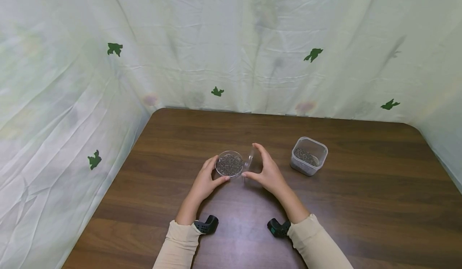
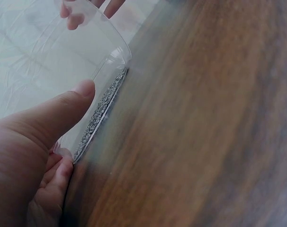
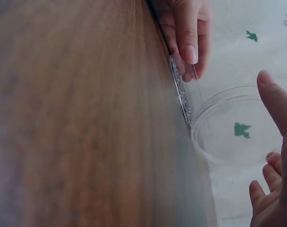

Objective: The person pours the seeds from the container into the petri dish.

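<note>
A clear round petri dish (image 1: pixel 221 174) full of small dark grey seeds (image 1: pixel 229 164) rests on the wooden table. My left hand (image 1: pixel 205 184) holds it from the left side, thumb at the near edge and fingers at the far edge. My right hand (image 1: pixel 268 174) grips the clear round lid (image 1: pixel 249 160) between thumb and fingers at opposite edges. The lid stands tilted up on its edge, close by the dish's right side. In the right wrist view the lid (image 3: pixel 196 141) meets the dish's end or nearly so; whether they touch, I cannot tell.
To the right stands a clear square plastic tub (image 1: pixel 301 168) with more of the dark seeds (image 1: pixel 306 156) in it. The brown table (image 1: pixel 368 189) has rounded far corners. A pale curtain (image 1: pixel 238 60) with green leaf-like shapes hangs behind and along the left.
</note>
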`<action>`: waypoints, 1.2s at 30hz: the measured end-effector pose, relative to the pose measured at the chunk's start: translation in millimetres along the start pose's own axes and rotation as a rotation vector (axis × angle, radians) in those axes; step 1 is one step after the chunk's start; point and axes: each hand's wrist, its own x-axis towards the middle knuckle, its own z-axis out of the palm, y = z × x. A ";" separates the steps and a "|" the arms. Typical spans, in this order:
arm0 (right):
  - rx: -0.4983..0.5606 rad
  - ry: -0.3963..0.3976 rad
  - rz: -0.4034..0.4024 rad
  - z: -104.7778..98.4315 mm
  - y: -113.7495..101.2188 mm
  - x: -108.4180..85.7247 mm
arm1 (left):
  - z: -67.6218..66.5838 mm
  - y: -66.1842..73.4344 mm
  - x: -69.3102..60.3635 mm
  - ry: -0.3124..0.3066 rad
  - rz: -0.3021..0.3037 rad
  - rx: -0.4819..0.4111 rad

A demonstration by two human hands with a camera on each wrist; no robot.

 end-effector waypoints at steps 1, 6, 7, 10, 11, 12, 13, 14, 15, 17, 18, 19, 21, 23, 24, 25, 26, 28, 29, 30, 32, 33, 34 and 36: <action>0.001 -0.002 0.000 0.5 0.2 0.8 | 0.0 0.0 0.0 0.001 0.001 0.001; 0.007 -0.011 -0.007 2.7 3.1 4.3 | 0.4 -0.1 0.1 0.003 0.004 0.003; 0.010 -0.014 -0.007 2.9 3.8 4.8 | 0.5 0.0 0.0 0.001 0.002 0.002; 0.014 -0.022 -0.010 3.3 6.2 6.2 | 0.6 0.3 0.0 -0.004 -0.002 0.000; 0.014 -0.024 -0.007 3.4 7.0 6.7 | 0.6 0.5 0.0 -0.004 -0.004 -0.001; 0.013 -0.025 -0.005 3.6 7.6 7.2 | 0.5 0.7 -0.1 -0.005 -0.005 -0.002; 0.013 -0.026 -0.001 3.6 8.0 7.6 | 0.5 0.8 -0.2 -0.005 -0.006 -0.002; 0.014 -0.027 0.000 3.8 8.6 8.2 | 0.4 0.9 -0.2 -0.005 -0.006 -0.002; 0.012 -0.028 0.005 4.0 9.2 8.7 | 0.5 0.9 -0.1 -0.004 -0.006 -0.002; 0.011 -0.035 0.011 4.8 10.2 9.7 | 0.3 1.0 -0.3 -0.003 -0.006 -0.003; 0.014 -0.039 0.012 5.4 10.8 10.2 | 0.3 1.0 -0.3 -0.002 -0.005 -0.003; 0.020 -0.044 0.014 6.1 11.4 10.8 | 0.2 0.9 -0.4 -0.001 -0.004 -0.004; 0.029 -0.053 0.015 7.6 12.7 12.0 | 0.2 0.7 -0.5 0.001 -0.001 -0.005; 0.051 -0.063 0.015 9.5 13.8 13.2 | 0.0 0.8 -0.8 0.003 0.002 -0.007; 0.065 -0.068 0.012 10.3 14.4 13.7 | -0.1 0.7 -0.9 0.004 0.003 -0.006; 0.077 -0.074 0.012 11.2 14.8 14.2 | -0.2 0.7 -1.1 0.004 0.004 -0.006; 0.088 -0.078 0.011 11.9 15.1 14.6 | -0.2 0.7 -1.1 0.004 0.004 -0.005; 0.114 -0.091 0.010 13.3 15.5 15.3 | -0.4 0.7 -1.2 0.002 0.002 -0.006; 0.123 -0.095 0.010 13.8 15.5 15.7 | -0.5 0.7 -1.3 0.001 -0.001 -0.006; 0.126 -0.099 0.013 14.1 15.3 16.0 | -0.5 0.7 -1.3 0.000 -0.003 -0.006; 0.143 -0.103 0.011 14.2 14.0 16.3 | -0.7 0.9 -1.3 -0.003 -0.008 -0.005; 0.150 -0.106 0.011 13.9 12.8 16.3 | -0.7 0.9 -1.2 -0.004 -0.010 -0.005; 0.161 -0.110 0.010 13.6 11.2 16.2 | -0.8 1.1 -1.3 -0.004 -0.010 -0.003; 0.186 -0.122 0.007 10.5 2.7 15.2 | -1.0 1.2 -1.3 -0.004 -0.011 -0.002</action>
